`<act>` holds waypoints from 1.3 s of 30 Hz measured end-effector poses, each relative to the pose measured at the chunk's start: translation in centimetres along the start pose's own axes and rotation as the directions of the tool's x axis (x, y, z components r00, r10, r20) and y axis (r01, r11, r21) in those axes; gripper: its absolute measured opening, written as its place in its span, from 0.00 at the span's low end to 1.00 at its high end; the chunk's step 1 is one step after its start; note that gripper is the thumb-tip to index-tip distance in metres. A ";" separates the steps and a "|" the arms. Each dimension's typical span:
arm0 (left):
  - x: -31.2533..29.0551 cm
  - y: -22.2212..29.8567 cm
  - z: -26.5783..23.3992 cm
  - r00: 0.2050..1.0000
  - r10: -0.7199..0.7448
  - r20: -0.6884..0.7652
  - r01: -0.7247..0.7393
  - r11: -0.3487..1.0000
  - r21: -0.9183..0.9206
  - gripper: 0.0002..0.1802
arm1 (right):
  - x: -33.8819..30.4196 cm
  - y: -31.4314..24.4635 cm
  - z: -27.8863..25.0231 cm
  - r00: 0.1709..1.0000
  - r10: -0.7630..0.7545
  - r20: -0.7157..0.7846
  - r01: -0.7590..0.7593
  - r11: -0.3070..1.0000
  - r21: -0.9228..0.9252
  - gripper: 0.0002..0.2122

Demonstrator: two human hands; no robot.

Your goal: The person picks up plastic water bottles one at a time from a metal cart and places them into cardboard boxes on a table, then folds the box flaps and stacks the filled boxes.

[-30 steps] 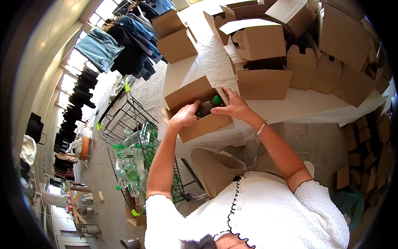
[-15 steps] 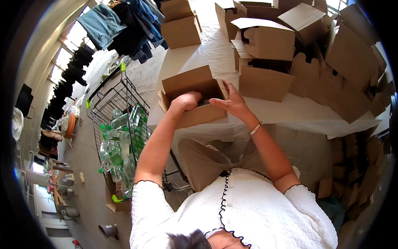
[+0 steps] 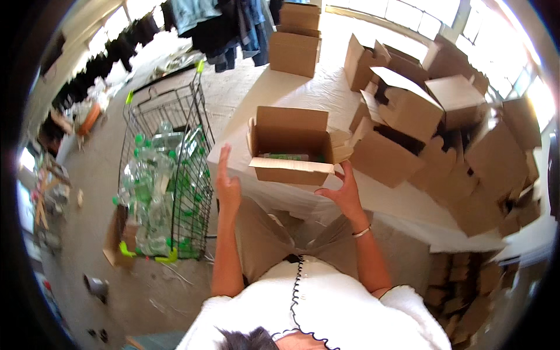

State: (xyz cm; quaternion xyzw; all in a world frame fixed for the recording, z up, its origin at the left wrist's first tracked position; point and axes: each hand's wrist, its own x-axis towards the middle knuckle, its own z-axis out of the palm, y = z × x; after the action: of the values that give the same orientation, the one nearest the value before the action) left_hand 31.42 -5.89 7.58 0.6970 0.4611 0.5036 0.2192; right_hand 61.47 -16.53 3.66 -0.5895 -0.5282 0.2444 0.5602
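An open brown cardboard box (image 3: 294, 175) stands on the white-covered table in front of me, flaps up. Low inside it lies a green-and-clear item (image 3: 289, 157), perhaps a bottle, mostly hidden by the front flap. My left hand (image 3: 228, 185) is empty and raised left of the box, fingers stretched upward and apart from it. Against the box's near right corner, my right hand (image 3: 347, 195) touches the cardboard by the side flap, thumb spread away from the fingers. A wire shopping cart (image 3: 189, 175) full of clear bottles (image 3: 154, 192) with green caps stands to my left.
Several open cardboard boxes (image 3: 388, 149) crowd the right of the table (image 3: 256, 96); another pair (image 3: 291, 53) stands at its far left. Jeans (image 3: 245, 32) hang beyond the cart. Stacked cardboard (image 3: 461, 286) lies below at right. A grey bucket (image 3: 95, 286) rests on the floor.
My left hand has come out of the box and moved left, its fingers now stretched. My right hand has shifted down to the box's near right corner. The whole view has turned.
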 end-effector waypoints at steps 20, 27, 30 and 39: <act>3.1 3.9 2.7 0.993 0.097 0.061 -0.109 0.968 0.224 0.20 | 4.6 -1.8 3.2 0.982 -0.103 -0.160 0.072 0.979 -0.193 0.14; 4.2 2.7 5.4 0.983 0.182 0.022 -0.183 0.967 0.175 0.49 | 5.9 -2.1 4.4 0.982 -0.012 -0.191 0.067 0.956 0.285 0.29; 6.5 1.5 5.4 0.973 0.141 0.185 -0.170 0.973 0.157 0.52 | 6.6 -2.5 3.7 0.997 0.010 -0.077 0.014 0.953 0.304 0.35; 6.5 -1.0 6.7 0.994 -0.023 0.108 0.071 0.884 -0.461 0.30 | 6.6 -3.7 4.3 0.992 0.124 -0.004 -0.110 0.898 0.426 0.29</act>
State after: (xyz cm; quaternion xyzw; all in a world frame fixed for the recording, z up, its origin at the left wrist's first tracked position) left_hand 37.55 1.22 7.40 0.6372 0.3324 0.5585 0.4142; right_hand 58.54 -9.55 7.94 -0.4876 -0.4171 0.3778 0.6675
